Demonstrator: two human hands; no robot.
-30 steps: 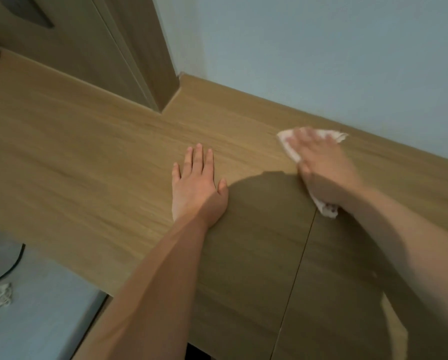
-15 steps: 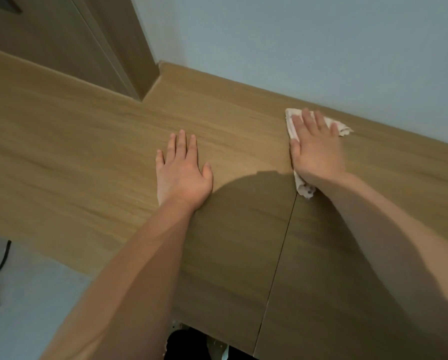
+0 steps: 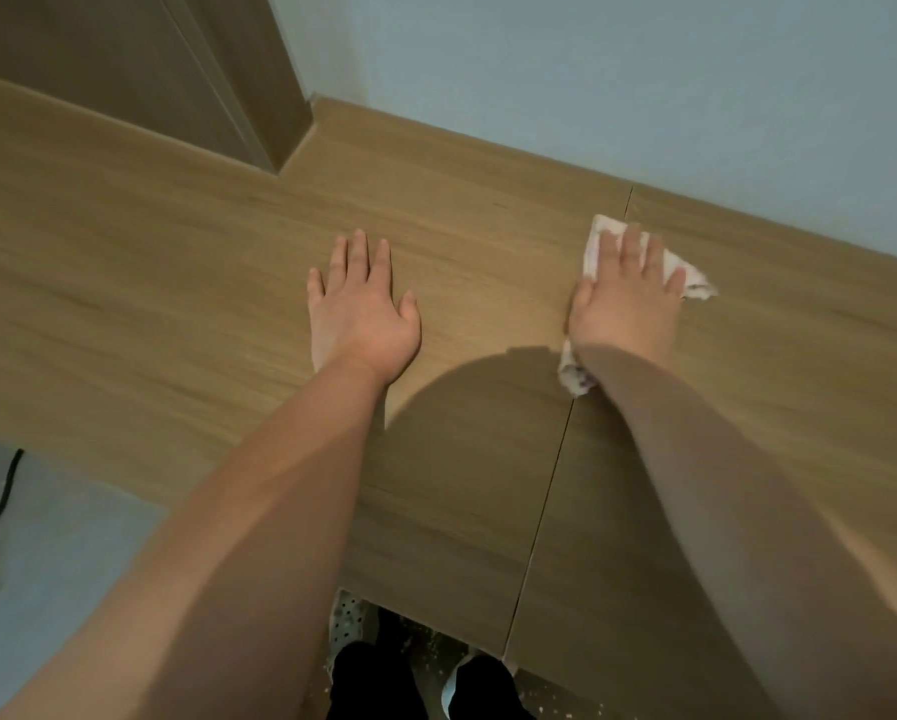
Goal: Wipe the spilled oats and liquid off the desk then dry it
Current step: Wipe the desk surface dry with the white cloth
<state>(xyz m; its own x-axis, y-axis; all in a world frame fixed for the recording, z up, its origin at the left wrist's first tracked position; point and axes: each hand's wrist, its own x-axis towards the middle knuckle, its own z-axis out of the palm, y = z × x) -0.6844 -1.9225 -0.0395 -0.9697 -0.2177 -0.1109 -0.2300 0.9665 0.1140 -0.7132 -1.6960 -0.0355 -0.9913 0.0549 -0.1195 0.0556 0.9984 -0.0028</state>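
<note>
A crumpled white cloth (image 3: pixel 696 275) is pressed flat on the wooden desk (image 3: pixel 176 283) under the right hand (image 3: pixel 625 298), near the wall; the left hand (image 3: pixel 360 309) is laid flat, empty, well apart.

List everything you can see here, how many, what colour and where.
desk: one, light brown wood, fills the middle
cloth: one, white, crumpled, on the desk near the wall
wall: one, pale blue-grey, behind the desk
door: one, brown wood, top left
cable: one, black, on the floor, lower left
floor: one, pale grey, lower left
trousers: one pair, black, bottom edge
left hand: one, flat on the desk
right hand: one, pressing flat on the cloth
</note>
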